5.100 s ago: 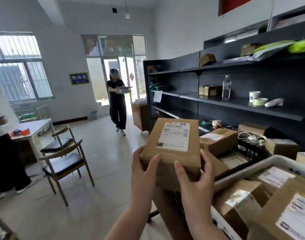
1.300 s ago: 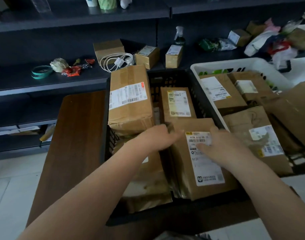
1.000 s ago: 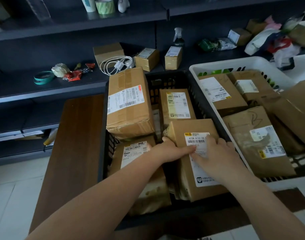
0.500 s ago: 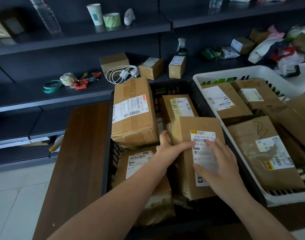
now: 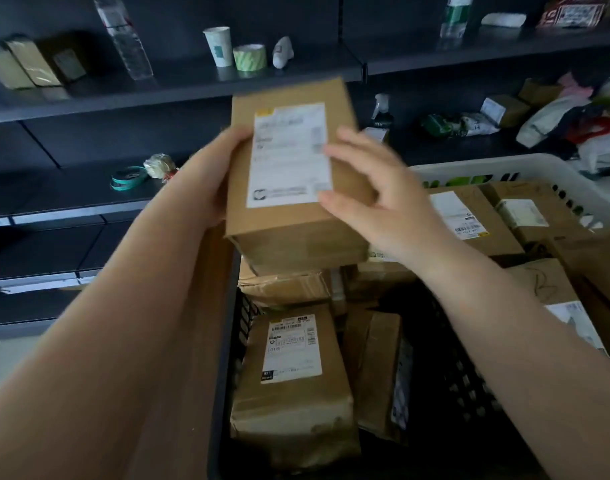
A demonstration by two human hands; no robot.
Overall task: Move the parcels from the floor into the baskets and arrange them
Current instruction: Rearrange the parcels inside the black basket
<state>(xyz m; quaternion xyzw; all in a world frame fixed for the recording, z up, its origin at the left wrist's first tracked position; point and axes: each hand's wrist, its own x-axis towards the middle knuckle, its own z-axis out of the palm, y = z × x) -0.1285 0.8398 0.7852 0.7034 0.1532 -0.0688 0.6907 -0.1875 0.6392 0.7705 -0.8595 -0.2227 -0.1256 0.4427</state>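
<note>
The black basket [image 5: 469, 393] sits left of the white basket [image 5: 487, 166], both holding parcels. Above the black basket, a labelled parcel [image 5: 293, 181] is held: left hand [image 5: 210, 178] grips its left side, right hand [image 5: 376, 192] its right.

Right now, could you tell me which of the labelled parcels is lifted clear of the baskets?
The parcel held between the left hand and right hand, above the black basket; the others lie inside baskets.

Plain brown cardboard parcel [image 5: 298, 216] with a white label (print's too blurry). Baskets: one black [image 5: 463, 386], one white [image 5: 525, 164]. Green-striped tape roll [image 5: 249, 57].
</note>
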